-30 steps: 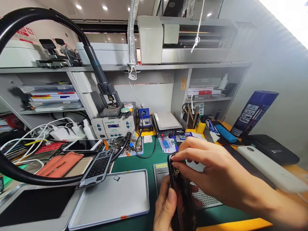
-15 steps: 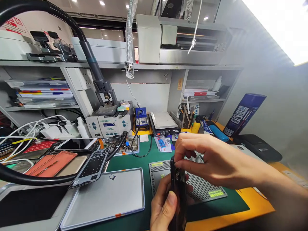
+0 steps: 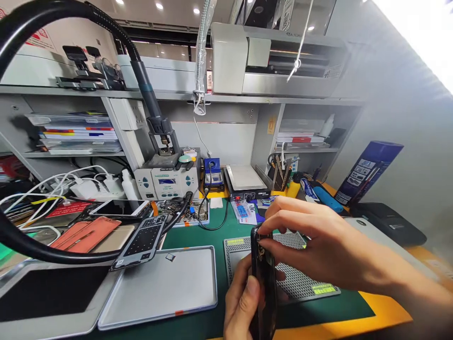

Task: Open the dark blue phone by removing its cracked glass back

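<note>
A dark phone [image 3: 265, 293] stands nearly upright near the lower middle of the view, small metallic parts showing near its upper end. My left hand [image 3: 240, 302] is wrapped round its lower part, thumb on the near side. My right hand [image 3: 311, 241] reaches in from the right, with thumb and index finger closed at the phone's top end; anything tiny between those fingertips cannot be made out. Behind the phone lies a grey perforated mat [image 3: 297, 278] on the green work mat [image 3: 191, 236].
To the left lie a shallow white tray [image 3: 159, 293] with a small square piece, a phone back frame [image 3: 141, 241] and a black-screened tablet [image 3: 49, 293]. A thick black hose [image 3: 71, 257] loops over them. Behind stand a soldering station [image 3: 166, 182] and a heating plate [image 3: 246, 178].
The whole view has shifted, so the scene sits slightly farther right. My right thumb and index finger have changed pose at the phone's top end. My left hand still holds the phone.
</note>
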`<state>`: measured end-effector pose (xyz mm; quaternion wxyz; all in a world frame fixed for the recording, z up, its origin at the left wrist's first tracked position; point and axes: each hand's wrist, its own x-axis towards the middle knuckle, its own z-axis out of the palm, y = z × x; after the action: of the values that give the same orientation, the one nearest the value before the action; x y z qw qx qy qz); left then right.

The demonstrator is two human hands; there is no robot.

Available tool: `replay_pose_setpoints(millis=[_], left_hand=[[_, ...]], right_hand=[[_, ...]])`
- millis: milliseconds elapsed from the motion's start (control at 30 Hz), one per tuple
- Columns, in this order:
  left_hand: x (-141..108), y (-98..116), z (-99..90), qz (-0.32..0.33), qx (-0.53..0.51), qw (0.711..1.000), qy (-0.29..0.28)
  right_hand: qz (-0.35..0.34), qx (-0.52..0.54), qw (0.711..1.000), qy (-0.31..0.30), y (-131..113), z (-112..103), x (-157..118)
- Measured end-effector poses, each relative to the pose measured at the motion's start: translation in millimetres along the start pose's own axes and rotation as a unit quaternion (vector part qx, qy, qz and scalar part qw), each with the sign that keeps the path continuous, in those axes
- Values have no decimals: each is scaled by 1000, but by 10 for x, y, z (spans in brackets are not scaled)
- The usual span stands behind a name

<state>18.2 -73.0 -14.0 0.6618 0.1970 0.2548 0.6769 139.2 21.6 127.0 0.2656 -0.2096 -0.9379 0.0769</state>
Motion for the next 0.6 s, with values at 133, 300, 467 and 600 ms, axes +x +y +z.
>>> replay_pose_setpoints(millis=[133, 300, 467, 600], left_hand=[[5, -18, 16, 16, -12, 1000, 23], [3, -38, 14, 26, 4, 999, 18], [-9, -26, 3, 27, 22, 999, 8], [-16, -12, 16, 33, 19, 999, 10]], right_hand=[[-1, -2, 1000, -11, 12, -2, 7], [18, 24, 998, -49, -20, -64, 69], [48, 57, 992, -101, -40, -154, 132], [55, 78, 988, -118, -15, -162, 157]])
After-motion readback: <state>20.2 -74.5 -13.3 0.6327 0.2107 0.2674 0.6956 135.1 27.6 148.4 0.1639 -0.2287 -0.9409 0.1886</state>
